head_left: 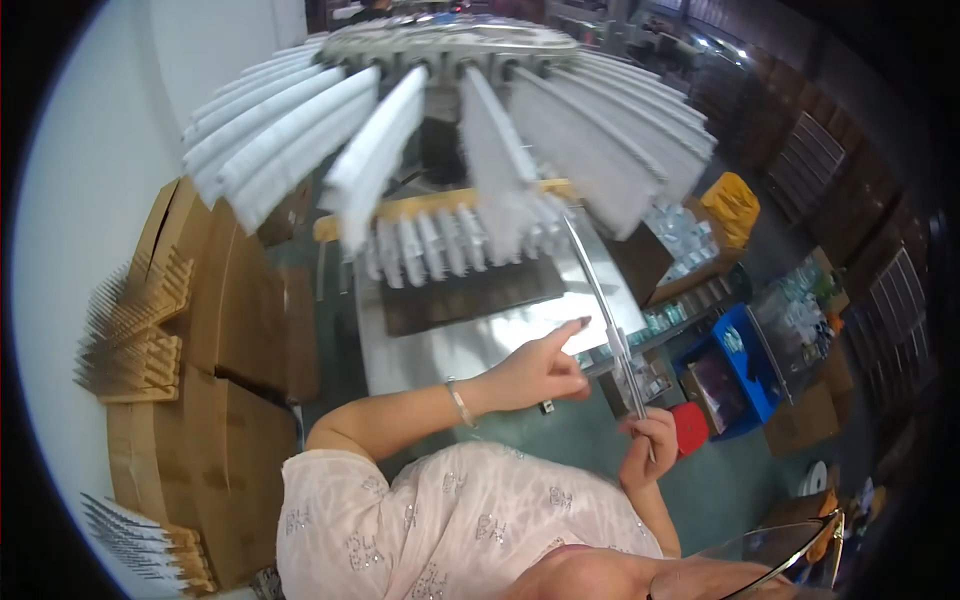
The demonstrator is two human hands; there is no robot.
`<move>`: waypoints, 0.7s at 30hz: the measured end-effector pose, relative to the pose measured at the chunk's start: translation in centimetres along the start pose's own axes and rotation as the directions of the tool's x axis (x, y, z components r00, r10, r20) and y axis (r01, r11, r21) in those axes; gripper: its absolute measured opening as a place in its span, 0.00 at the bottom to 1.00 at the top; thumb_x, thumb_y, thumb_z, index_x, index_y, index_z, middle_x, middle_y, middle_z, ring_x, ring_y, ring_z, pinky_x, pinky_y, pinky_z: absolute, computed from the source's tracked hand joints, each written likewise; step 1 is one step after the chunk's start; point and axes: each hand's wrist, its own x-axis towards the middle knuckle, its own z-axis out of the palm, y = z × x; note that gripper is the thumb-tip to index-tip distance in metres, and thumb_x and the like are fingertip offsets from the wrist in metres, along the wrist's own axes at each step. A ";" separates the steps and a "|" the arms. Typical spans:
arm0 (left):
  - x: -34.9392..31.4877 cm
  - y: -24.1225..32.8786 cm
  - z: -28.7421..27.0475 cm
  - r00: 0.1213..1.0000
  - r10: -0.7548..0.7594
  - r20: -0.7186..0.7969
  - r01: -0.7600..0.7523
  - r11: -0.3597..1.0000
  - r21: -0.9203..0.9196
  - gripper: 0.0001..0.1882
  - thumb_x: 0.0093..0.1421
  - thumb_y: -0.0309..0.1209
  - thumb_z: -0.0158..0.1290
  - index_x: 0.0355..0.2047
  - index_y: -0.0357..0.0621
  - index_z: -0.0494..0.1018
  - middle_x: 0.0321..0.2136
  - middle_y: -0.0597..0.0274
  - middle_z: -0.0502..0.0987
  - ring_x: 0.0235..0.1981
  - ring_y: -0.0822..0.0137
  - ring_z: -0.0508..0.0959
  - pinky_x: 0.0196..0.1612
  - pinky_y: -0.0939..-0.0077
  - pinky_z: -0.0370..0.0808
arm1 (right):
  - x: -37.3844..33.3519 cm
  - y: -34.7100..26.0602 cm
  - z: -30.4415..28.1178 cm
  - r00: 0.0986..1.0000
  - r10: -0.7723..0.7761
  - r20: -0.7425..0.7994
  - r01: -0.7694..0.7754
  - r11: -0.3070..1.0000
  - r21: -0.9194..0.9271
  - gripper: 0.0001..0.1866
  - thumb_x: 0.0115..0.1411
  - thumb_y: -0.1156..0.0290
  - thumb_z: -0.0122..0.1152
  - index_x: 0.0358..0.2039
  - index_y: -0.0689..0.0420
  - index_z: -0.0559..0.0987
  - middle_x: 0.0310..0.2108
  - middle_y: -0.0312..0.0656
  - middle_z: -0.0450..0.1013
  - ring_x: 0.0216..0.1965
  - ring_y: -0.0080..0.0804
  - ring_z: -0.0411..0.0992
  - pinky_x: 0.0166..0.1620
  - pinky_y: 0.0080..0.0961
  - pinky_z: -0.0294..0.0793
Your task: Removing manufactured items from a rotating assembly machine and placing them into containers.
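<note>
Right hand (650,440), lower right of centre, pinches a long thin metal rod (605,310) slanting up-left. Left hand (540,370), centre frame, loosely curled, forefinger extended near rod, holding nothing, below white fanned brush strips (400,130).

A pale wall (70,200) is seen at the left, with brown cardboard boxes (230,330) stacked against it. A greenish floor (740,480) is lit brightly, and blue crates (745,365) are set at the right.

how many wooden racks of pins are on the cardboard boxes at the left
3: two stacked wooden pin racks on the upper cardboard box, one on the lower box at the bottom left. More may lie out of view.
</note>
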 end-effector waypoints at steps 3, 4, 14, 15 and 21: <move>-7.1 -1.0 -4.4 0.999 -0.048 -0.015 0.049 0.998 0.032 0.21 0.54 0.24 0.47 0.49 0.36 0.59 0.25 0.61 0.74 0.28 0.74 0.74 0.34 0.84 0.69 | -0.2 -3.5 3.4 0.994 0.107 -0.014 -0.098 0.947 0.305 0.09 0.51 0.77 0.42 0.32 0.63 0.70 0.25 0.48 0.67 0.17 0.32 0.67 0.22 0.24 0.68; -9.4 -0.9 -6.0 0.995 -0.052 -0.087 0.055 0.998 0.030 0.13 0.54 0.24 0.48 0.41 0.36 0.66 0.24 0.63 0.74 0.26 0.74 0.74 0.31 0.82 0.71 | -0.1 -4.7 4.4 0.993 0.116 -0.017 -0.106 0.949 0.298 0.09 0.51 0.77 0.42 0.32 0.63 0.70 0.25 0.48 0.67 0.17 0.32 0.67 0.22 0.24 0.68; -11.6 -4.2 -23.3 0.690 0.008 -0.724 -0.260 0.936 -0.237 0.09 0.58 0.33 0.44 0.33 0.42 0.68 0.16 0.70 0.63 0.16 0.75 0.64 0.19 0.81 0.63 | 4.5 -14.4 10.6 0.970 -0.047 0.238 0.030 0.997 0.075 0.08 0.44 0.82 0.47 0.27 0.66 0.71 0.17 0.41 0.68 0.15 0.30 0.66 0.19 0.22 0.65; -11.3 -3.9 -23.2 0.711 0.018 -0.703 -0.261 0.935 -0.240 0.09 0.58 0.33 0.44 0.33 0.42 0.68 0.16 0.70 0.63 0.16 0.75 0.64 0.19 0.81 0.63 | 5.0 -15.3 10.7 0.966 -0.060 0.250 0.049 0.998 0.049 0.10 0.40 0.83 0.50 0.27 0.66 0.72 0.17 0.42 0.68 0.16 0.30 0.66 0.19 0.22 0.65; -10.0 -3.7 -22.5 0.616 -0.099 -0.781 -0.331 0.868 -0.371 0.06 0.55 0.31 0.46 0.25 0.42 0.65 0.17 0.65 0.66 0.16 0.71 0.67 0.17 0.80 0.65 | 8.5 -18.1 13.1 0.935 -0.116 0.336 0.166 0.978 -0.123 0.12 0.39 0.84 0.54 0.29 0.64 0.73 0.20 0.43 0.68 0.18 0.34 0.67 0.21 0.22 0.67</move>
